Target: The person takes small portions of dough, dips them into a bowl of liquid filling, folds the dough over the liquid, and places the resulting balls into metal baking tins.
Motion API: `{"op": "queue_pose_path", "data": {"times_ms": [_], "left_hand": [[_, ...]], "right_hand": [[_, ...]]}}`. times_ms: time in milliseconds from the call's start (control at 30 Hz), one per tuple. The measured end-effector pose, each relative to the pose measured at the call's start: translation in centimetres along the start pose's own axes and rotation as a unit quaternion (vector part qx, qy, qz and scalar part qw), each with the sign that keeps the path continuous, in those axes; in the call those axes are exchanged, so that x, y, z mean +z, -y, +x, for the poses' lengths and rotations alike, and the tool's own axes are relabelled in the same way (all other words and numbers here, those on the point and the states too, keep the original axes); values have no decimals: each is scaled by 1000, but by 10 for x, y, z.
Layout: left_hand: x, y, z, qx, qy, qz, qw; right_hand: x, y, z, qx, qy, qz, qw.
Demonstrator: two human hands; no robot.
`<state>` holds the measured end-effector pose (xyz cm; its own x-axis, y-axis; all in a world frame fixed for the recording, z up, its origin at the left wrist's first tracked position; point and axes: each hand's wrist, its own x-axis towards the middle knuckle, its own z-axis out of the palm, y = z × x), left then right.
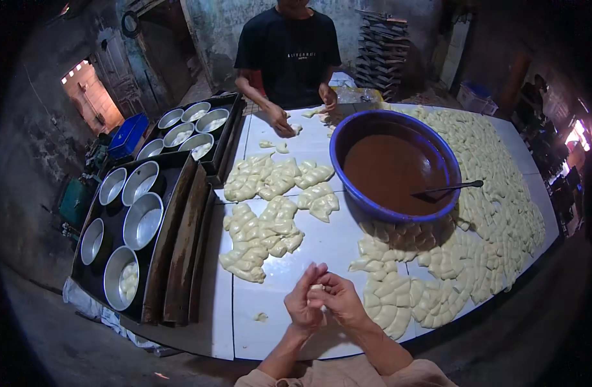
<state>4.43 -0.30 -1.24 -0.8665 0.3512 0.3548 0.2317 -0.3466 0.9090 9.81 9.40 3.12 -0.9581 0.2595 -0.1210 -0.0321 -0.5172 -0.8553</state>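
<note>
Near the front edge of the white tiled table, my left hand (302, 304) and my right hand (342, 300) are pressed together, fingers curled in. A small piece of dough (317, 287) shows between them, mostly hidden by the fingers. Left of my hands, a scrap of dough (261, 317) lies on the table. Beyond it spread clusters of pale, soft dough pieces (260, 233). To the right, many flattened dough pieces (447, 274) lie packed close together, reaching to the far edge.
A blue tub (340, 169) of brown filling (389, 171) holds a dark spoon (447, 189). On the left, black trays (159, 271) carry round metal pans (143, 220), some with dough inside. Opposite, a person (288, 58) handles dough. Dark stacked trays (381, 55) stand behind.
</note>
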Motion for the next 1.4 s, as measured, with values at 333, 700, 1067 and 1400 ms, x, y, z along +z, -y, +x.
{"op": "queue_pose_path", "data": {"times_ms": [333, 700, 1067, 1400], "left_hand": [[47, 10, 13, -239, 59, -110, 963], [-8, 8, 12, -319, 84, 46, 943], [8, 3, 33, -330, 131, 53, 933], [62, 4, 69, -362, 64, -300, 880]], "right_hand": [[-66, 87, 49, -85, -49, -15, 995], [-219, 153, 166, 83, 19, -740, 667], [-165, 164, 133, -27, -73, -396, 915], [-81, 82, 94, 1, -43, 24, 999]]}}
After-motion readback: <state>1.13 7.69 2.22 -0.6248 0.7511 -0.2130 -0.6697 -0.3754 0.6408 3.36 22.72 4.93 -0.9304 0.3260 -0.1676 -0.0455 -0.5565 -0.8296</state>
